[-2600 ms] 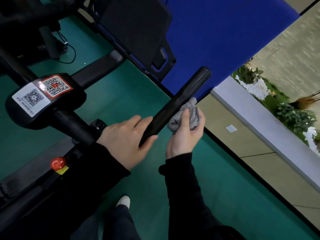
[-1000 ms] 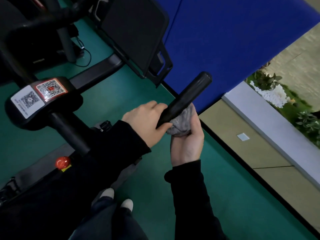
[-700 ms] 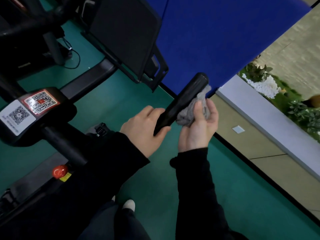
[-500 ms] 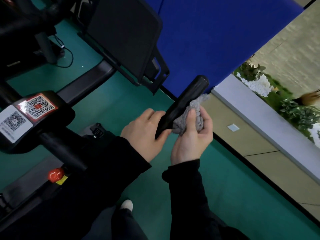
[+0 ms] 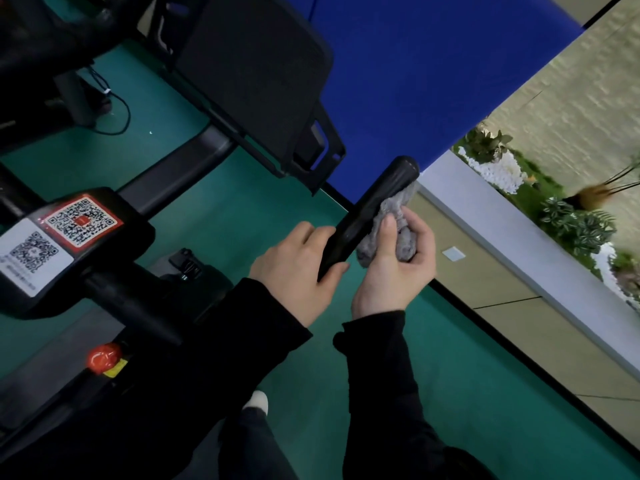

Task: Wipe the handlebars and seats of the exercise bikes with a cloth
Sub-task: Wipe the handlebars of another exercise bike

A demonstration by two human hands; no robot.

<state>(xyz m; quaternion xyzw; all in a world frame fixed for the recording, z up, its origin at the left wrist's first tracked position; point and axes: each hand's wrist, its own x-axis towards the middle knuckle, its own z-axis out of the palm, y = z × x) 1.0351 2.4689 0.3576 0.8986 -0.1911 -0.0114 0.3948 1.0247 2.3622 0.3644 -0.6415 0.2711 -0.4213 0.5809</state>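
Observation:
A black handlebar (image 5: 372, 206) of the exercise bike slants up to the right at mid-frame. My left hand (image 5: 299, 268) grips its lower part, fingers over the top and thumb under. My right hand (image 5: 394, 271) holds a crumpled grey cloth (image 5: 394, 220) against the bar's right side, just above my left hand and below the bar's tip. The seat is not in view.
The bike's black console (image 5: 65, 244) with two QR stickers is at left, a red knob (image 5: 103, 358) below it. A dark screen panel (image 5: 256, 74) stands behind, before a blue wall (image 5: 433, 64). Green floor mat (image 5: 485, 410) lies below, a planter ledge (image 5: 519, 251) at right.
My right hand has been rubbing the cloth up and down the handlebar; since half a second ago it has shifted slightly up toward the tip. My left hand keeps its grip.

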